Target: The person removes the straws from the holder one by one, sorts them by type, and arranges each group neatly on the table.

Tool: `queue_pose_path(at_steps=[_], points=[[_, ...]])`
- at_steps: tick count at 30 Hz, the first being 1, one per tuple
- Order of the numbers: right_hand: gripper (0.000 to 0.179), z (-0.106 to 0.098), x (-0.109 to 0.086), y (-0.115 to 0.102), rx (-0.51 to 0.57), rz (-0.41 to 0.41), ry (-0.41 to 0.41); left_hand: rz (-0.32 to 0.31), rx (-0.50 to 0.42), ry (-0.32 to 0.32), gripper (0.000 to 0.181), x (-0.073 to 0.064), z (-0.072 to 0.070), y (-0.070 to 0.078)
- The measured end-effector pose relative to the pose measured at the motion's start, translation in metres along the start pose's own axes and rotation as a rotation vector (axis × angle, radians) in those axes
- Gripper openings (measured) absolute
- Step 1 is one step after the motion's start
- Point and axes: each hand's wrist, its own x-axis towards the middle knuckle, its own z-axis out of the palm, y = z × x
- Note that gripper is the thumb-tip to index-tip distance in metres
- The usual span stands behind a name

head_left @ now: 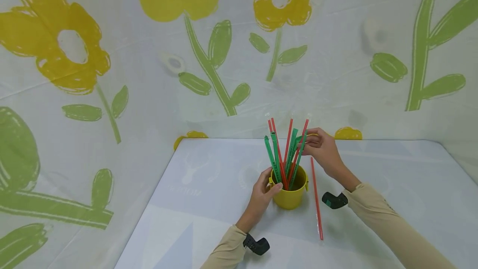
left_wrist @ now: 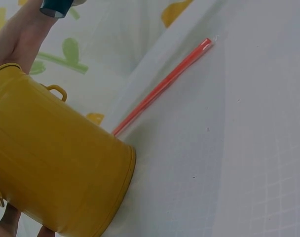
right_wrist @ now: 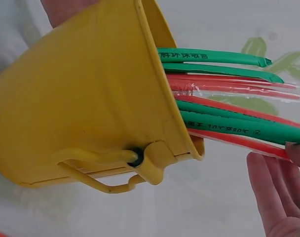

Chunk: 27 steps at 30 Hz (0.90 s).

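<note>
A small yellow bucket (head_left: pixel 289 200) stands on the table, holding several straws, some in green paper wrappers and some red in clear film. My left hand (head_left: pixel 259 196) grips the bucket's left side, its thumb near the rim. Above the bucket's right side, my right hand (head_left: pixel 325 152) pinches a green-wrapped straw (right_wrist: pixel 229 124) between thumb and fingers, close to a red straw (right_wrist: pixel 239 142). The straw's lower end is inside the bucket, hidden by its wall in the right wrist view. The left wrist view shows mostly the bucket's side (left_wrist: pixel 56 148).
A red straw (head_left: pixel 316 198) in clear film lies on the white table (head_left: pixel 224 219), right of the bucket. Behind the table hangs a white sheet (head_left: pixel 328 65) printed with yellow flowers and green leaves. A black wrist device (head_left: pixel 335 200) sits by the right sleeve.
</note>
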Motion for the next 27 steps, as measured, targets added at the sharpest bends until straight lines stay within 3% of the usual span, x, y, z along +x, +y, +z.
queue_pose_path(at_steps=[18,27], points=[[0.045,-0.02,-0.003,-0.025,0.061,-0.081,0.198,0.017,0.009,-0.003,0.054,0.0,0.0,-0.002],[0.035,-0.028,-0.006,-0.036,0.23,-0.173,0.259,0.022,0.0,0.022,0.052,0.007,-0.002,-0.033]])
